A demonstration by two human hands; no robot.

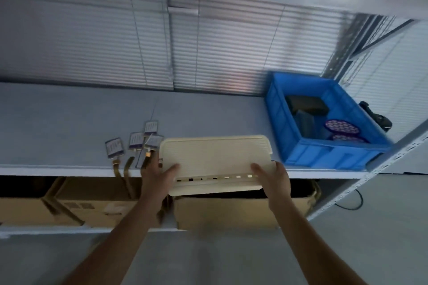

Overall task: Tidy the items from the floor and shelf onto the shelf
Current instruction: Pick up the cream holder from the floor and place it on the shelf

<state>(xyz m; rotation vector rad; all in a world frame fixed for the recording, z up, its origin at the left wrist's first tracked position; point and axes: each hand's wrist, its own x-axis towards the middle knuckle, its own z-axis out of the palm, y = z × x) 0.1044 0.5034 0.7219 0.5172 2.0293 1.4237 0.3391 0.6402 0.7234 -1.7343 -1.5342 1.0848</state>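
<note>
A flat cream plastic box (215, 157) with a ribbed top and a row of slots along its near side lies half on the grey shelf (69, 122), its near edge over the shelf's front lip. My left hand (157, 175) grips its near left corner and my right hand (273, 178) grips its near right corner. Several small display modules (136, 143) with brown ribbon cables lie on the shelf just left of the box, the cables hanging over the edge.
A blue crate (324, 157) with dark items and purple round pieces stands on the shelf to the right. Cardboard boxes (92, 206) fill the lower shelf. Window blinds (162, 48) lie behind. A perforated shelf upright (375, 169) runs at the right. Grey floor lies below.
</note>
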